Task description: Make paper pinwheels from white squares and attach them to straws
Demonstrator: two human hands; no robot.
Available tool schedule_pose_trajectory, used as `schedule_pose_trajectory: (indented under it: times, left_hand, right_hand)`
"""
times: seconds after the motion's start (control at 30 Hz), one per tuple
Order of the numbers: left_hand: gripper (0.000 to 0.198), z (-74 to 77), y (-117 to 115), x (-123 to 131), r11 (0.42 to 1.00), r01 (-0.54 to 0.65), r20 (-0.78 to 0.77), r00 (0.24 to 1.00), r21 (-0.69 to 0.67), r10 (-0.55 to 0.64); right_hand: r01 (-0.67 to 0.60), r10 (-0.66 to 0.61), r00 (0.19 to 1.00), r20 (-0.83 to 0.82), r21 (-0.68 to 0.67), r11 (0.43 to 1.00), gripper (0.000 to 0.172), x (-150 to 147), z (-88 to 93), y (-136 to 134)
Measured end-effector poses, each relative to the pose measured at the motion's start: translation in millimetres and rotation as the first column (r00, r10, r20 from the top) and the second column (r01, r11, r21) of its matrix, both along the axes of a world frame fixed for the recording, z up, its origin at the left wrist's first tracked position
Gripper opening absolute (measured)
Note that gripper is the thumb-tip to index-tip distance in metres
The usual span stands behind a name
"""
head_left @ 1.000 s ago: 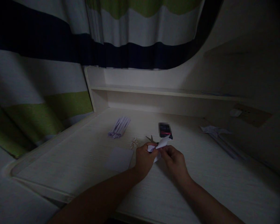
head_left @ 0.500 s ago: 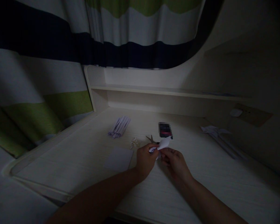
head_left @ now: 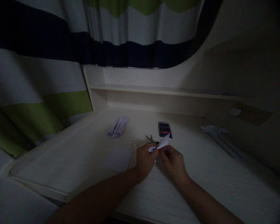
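Observation:
A folded piece of white paper (head_left: 163,142) is held up over the desk between both hands. My left hand (head_left: 146,158) is closed on it, with a paper flap showing by the thumb. My right hand (head_left: 174,160) pinches the paper's near side, thumb and forefinger together; its fingertips are partly hidden. Just behind the hands lie scissors (head_left: 150,138) with their blades spread, handles mostly covered by the paper and left hand. A flat white paper sheet (head_left: 119,158) rests left of my left hand, below a small pile of pale bits (head_left: 133,142).
Rolled paper sticks (head_left: 119,126) lie in a bundle at the back left. A dark phone-like object (head_left: 164,129) sits behind the scissors. At the right are a paper pinwheel (head_left: 214,129) and long paper sticks (head_left: 226,145). A shelf (head_left: 154,89) runs along the back wall, under curtains (head_left: 140,31).
The right hand has turned slightly and its fingers have curled more at the paper. The paper's upper flap stands a little higher. My left hand keeps nearly the same place.

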State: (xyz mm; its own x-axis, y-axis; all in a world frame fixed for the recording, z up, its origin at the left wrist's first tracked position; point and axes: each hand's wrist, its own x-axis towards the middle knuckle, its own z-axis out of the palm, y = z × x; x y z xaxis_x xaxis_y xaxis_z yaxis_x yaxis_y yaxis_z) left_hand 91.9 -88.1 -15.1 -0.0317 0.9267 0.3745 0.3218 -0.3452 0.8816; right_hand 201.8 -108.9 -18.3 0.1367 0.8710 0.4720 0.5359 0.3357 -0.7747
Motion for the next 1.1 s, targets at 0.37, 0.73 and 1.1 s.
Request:
schedule_pose_trajectory:
  times: [0.37,0.73,1.1]
  left_hand:
    - [0.018,-5.2,2.9,-1.5,1.000,0.009,0.089,0.996,0.016,-0.011]
    - [0.019,-4.9,0.3,0.3,0.997,0.074,0.102,0.992,0.009,-0.075]
    - [0.019,-2.2,7.8,-1.7,0.990,0.071,0.275,0.961,-0.121,-0.035]
  right_hand:
    - [-0.003,-0.021,0.977,0.214,0.112,0.994,0.019,-1.8,0.4,1.8]
    - [-0.305,0.008,0.703,-0.711,-0.292,0.906,0.027,-2.6,20.4,-0.9]
    - [0.014,-0.022,0.994,0.111,0.075,0.997,0.024,6.5,5.1,-2.4]
